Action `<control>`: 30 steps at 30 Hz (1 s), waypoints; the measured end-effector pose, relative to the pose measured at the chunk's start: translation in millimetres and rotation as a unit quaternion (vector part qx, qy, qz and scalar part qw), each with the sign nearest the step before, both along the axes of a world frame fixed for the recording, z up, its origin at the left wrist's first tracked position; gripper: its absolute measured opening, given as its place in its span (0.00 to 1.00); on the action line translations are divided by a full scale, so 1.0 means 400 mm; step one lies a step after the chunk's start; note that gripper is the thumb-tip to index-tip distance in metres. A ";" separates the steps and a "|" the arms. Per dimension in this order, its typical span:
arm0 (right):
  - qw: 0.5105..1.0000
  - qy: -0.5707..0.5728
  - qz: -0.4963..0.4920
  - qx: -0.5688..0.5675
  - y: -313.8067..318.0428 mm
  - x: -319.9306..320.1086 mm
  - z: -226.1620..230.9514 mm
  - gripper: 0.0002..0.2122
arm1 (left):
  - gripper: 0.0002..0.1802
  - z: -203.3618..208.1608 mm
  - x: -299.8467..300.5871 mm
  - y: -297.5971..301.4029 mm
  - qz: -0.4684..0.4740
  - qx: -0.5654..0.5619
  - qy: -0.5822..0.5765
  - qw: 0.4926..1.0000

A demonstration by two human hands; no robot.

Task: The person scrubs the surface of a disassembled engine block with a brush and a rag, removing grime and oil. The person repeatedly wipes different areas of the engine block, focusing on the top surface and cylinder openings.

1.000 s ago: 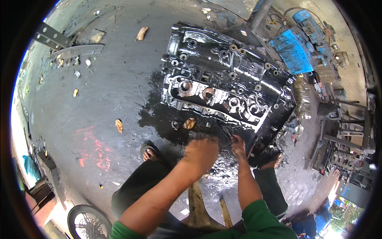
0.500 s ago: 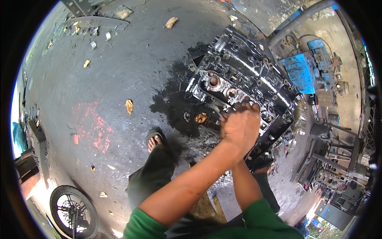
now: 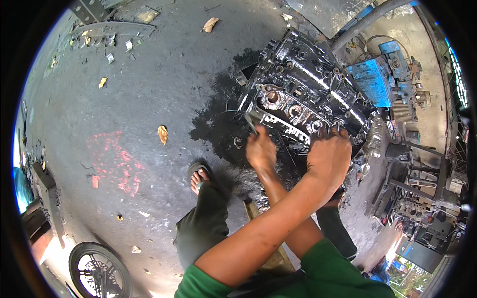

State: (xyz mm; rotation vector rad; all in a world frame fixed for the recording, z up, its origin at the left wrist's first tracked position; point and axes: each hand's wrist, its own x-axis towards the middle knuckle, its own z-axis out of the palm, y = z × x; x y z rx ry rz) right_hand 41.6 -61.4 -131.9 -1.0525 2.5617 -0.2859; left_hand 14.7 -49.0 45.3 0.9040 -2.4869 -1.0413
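A black, oil-wet engine block (image 3: 318,74) lies on the floor in front of me, its near side showing round bores and a bare metal rim. My forearms cross. My left hand (image 3: 329,151), reaching over to the right, has its blackened fingers curled onto the near edge of the block. Under that arm passes my right arm, and my right hand (image 3: 262,150) is closed at the block's left near corner. A thin, blurred tool (image 3: 251,122) sticks up from its fingers against the metal rim; its exact kind cannot be made out.
A dark oil stain (image 3: 213,121) spreads left of the block. Beyond it to the right stands a blue machine (image 3: 370,82) by a thick pipe (image 3: 372,22). Dark metal frames (image 3: 417,174) and parts are at the right, a wheel (image 3: 99,273) at the lower left. My sandalled foot (image 3: 199,176) is near.
My right hand, hidden behind the left one before, now shows farther left at the block's corner. My left hand has shifted right along the edge.
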 end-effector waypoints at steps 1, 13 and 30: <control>1.000 -0.007 -0.010 0.011 -0.055 0.028 0.014 0.12 | 0.12 0.000 0.007 -0.004 0.008 -0.008 0.005 1.000; 0.929 -0.252 -0.213 -0.165 0.013 -0.023 -0.062 0.12 | 0.09 -0.012 0.034 -0.083 0.058 -0.009 0.029 0.998; 0.829 -0.363 -0.252 -0.342 -0.076 0.007 -0.155 0.10 | 0.12 -0.005 0.024 -0.067 0.040 0.051 0.040 0.997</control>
